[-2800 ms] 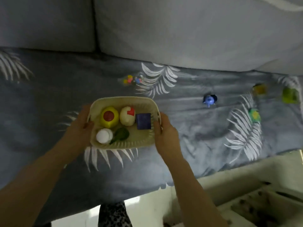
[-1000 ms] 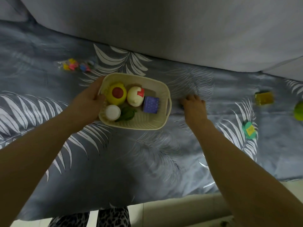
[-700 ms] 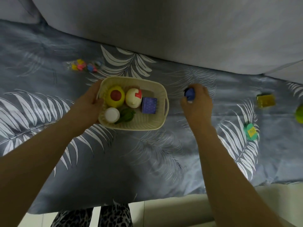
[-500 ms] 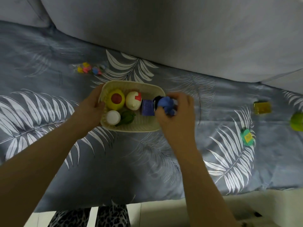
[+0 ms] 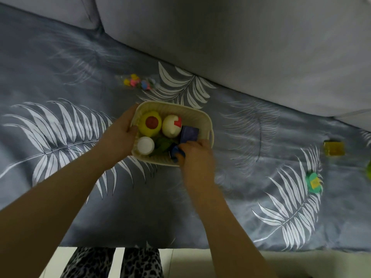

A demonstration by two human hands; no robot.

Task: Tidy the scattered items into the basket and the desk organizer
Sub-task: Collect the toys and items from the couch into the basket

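Reaching right hand (image 5: 195, 155) over basket (image 5: 206, 125)

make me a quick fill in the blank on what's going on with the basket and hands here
1. The left hand holds the ____ side of the cream basket.
2. The right hand lowers a small ____ toy into the basket.
3. The white ball in the basket bears a ____ mark.

Missing words: left; blue; red
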